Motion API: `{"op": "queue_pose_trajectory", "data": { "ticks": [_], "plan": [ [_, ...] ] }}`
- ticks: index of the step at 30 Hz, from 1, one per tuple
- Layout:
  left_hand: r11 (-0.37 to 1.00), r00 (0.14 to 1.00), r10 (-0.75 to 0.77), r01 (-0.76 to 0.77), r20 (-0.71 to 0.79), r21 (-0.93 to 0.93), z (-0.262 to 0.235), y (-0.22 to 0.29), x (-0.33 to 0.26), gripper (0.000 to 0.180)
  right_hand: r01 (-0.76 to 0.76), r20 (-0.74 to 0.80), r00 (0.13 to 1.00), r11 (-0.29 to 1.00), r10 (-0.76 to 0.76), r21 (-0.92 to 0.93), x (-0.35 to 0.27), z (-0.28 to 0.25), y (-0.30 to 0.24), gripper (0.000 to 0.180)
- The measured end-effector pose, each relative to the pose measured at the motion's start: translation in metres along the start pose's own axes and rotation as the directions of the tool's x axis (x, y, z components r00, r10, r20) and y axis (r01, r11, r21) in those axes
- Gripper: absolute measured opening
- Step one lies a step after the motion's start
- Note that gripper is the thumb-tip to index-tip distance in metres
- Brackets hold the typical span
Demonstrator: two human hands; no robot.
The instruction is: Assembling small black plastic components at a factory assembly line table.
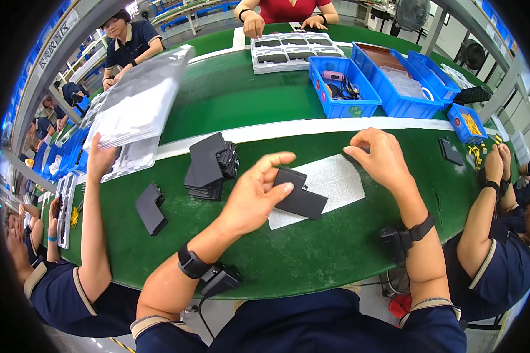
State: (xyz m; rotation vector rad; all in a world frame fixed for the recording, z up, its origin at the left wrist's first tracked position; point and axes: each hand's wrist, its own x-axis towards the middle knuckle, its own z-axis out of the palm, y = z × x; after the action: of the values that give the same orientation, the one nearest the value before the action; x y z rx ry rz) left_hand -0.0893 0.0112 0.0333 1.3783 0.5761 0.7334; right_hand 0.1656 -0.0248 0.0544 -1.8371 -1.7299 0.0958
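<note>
My left hand point(253, 197) is closed on a flat black L-shaped plastic piece point(300, 197), thumb on top, over a crinkled whitish sheet point(341, 179) lying on the green table. At the sheet's upper right, my right hand point(380, 156) is pinched; a small dark bit shows at its fingertips, too hidden to name. Left of my left hand stands a stack of similar black pieces point(209, 162). Another black L-shaped piece point(151, 209) lies alone further left.
Blue bins point(350, 109) stand beyond the white strip. A co-worker at left lifts clear trays point(138, 106); another person reaches to a white tray point(297, 65) of black pieces. At right, a co-worker's hands are near yellow pieces point(477, 154) and a dark piece point(450, 151).
</note>
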Motion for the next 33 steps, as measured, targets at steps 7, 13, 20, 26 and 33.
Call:
{"op": "queue_pose_trajectory", "data": {
  "ticks": [7, 13, 20, 26, 33],
  "plan": [
    [0.932, 0.886, 0.319, -0.228, -0.335, 0.283, -0.056, 0.061, 0.009, 0.045, -0.045, 0.023, 0.999, 0.995, 0.047, -0.090, 0.001, -0.006, 0.009, 0.023],
    [0.753, 0.880, 0.274, 0.055, -0.388, 0.656, -0.110, 0.056, 0.018, 0.033, -0.048, 0.044, 0.998, 0.993, 0.053, -0.108, 0.001, -0.007, 0.010, 0.024],
    [0.396, 0.963, 0.229, 0.042, -0.143, 0.917, -0.082, 0.064, 0.000, 0.059, -0.056, 0.066, 0.995, 0.966, 0.074, -0.253, -0.001, -0.014, 0.013, 0.026],
    [0.286, 0.995, 0.070, 0.045, -0.068, 0.957, -0.078, 0.078, -0.009, 0.076, -0.074, 0.107, 0.988, 0.942, 0.115, -0.328, -0.001, -0.022, 0.020, 0.036],
    [0.262, 0.998, 0.070, -0.015, -0.004, 0.965, -0.069, 0.086, -0.017, 0.073, -0.062, 0.263, 0.951, 0.931, 0.164, -0.360, -0.001, -0.028, 0.034, 0.044]
  ]
}}
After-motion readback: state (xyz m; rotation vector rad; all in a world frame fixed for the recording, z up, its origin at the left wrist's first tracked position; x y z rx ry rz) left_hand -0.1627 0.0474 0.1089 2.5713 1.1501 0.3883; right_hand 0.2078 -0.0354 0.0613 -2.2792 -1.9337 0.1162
